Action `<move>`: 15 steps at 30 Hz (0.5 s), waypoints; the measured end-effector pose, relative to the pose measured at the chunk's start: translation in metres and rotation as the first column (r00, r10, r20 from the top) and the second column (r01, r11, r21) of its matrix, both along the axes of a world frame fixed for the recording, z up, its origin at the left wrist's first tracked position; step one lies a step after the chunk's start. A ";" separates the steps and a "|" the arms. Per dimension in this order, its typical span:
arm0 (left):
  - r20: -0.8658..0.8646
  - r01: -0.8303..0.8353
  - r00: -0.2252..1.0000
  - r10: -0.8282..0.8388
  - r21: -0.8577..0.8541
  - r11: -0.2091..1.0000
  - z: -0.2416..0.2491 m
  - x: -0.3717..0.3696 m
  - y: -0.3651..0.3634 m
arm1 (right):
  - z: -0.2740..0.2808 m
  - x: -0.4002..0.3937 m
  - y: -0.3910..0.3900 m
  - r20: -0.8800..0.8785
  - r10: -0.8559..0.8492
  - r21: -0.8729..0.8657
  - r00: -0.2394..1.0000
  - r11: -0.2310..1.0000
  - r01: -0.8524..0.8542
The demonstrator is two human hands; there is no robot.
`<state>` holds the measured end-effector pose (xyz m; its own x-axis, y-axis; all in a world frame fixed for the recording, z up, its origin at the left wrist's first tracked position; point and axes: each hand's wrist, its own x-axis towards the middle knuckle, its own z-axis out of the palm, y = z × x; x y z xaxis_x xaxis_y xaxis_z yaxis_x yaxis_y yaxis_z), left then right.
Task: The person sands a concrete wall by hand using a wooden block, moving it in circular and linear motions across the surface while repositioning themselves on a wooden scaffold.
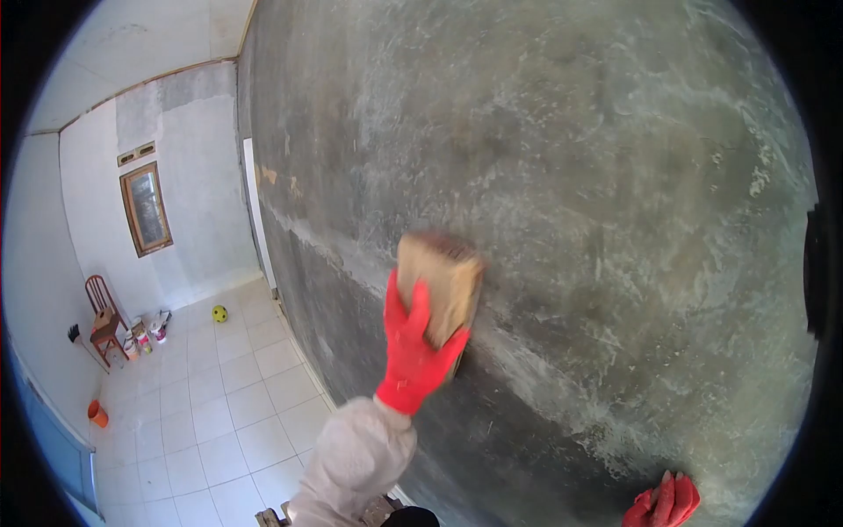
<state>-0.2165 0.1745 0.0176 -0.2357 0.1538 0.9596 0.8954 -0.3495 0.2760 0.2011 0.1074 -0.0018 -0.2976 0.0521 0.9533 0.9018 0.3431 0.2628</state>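
Observation:
My left hand [416, 351], in a red glove, grips a tan wooden block [436, 277]. The block is held against the grey plastered wall [615, 220], and its upper edge is smeared by motion. At the lower right is my right hand [663, 502], also red-gloved, close against the same wall. Its fingers are slightly bent and side by side, with nothing visible in them. The lower part of that hand is cut off by the frame. A pale band of rough plaster [536, 364] crosses the wall between the two hands.
White floor tiles [219, 422] lie far below on the left. A wooden chair [105, 321], paint cans [142, 338], a yellow ball [219, 314] and an orange bucket [97, 413] stand on them. Wooden slats [268, 517] show beneath me. A small window [146, 209] is in the far wall.

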 end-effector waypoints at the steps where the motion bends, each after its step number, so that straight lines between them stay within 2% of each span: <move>1: -0.093 -0.008 0.996 0.009 0.018 1.000 0.030 0.000 -0.002 | -0.001 0.000 0.000 0.009 0.007 -0.002 1.000 1.000 -0.007; 4: -0.145 0.006 0.989 0.000 0.039 0.999 0.068 0.001 0.000 | -0.002 -0.001 0.001 0.007 -0.039 0.006 0.999 0.999 0.039; 6: -0.149 -0.001 0.989 0.005 0.024 1.000 0.044 -0.003 -0.002 | -0.001 -0.003 0.000 -0.006 -0.043 0.006 0.999 0.999 0.043; 8: -0.130 -0.021 0.991 0.020 -0.009 1.000 -0.007 -0.010 -0.001 | -0.002 -0.002 -0.001 0.008 -0.048 0.004 0.999 0.999 0.048; 11: 0.018 -0.033 0.999 0.035 -0.103 0.994 -0.123 -0.028 0.001 | 0.002 -0.003 -0.001 0.019 -0.050 0.011 0.999 0.999 0.050; 13: 0.358 0.112 0.933 -0.027 -0.219 0.969 -0.196 -0.036 -0.002 | 0.001 -0.006 -0.002 0.024 -0.039 0.009 0.999 0.999 0.039; 15: 0.400 0.124 0.917 -0.010 -0.261 0.957 -0.217 -0.051 -0.008 | 0.000 -0.005 -0.001 0.022 -0.052 0.017 0.998 0.999 0.052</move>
<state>-0.2671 0.1670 -0.1989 -0.5615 0.4270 0.7088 0.6724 -0.2638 0.6916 0.1964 0.1068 -0.0020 -0.3162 0.0528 0.9472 0.9121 0.2916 0.2883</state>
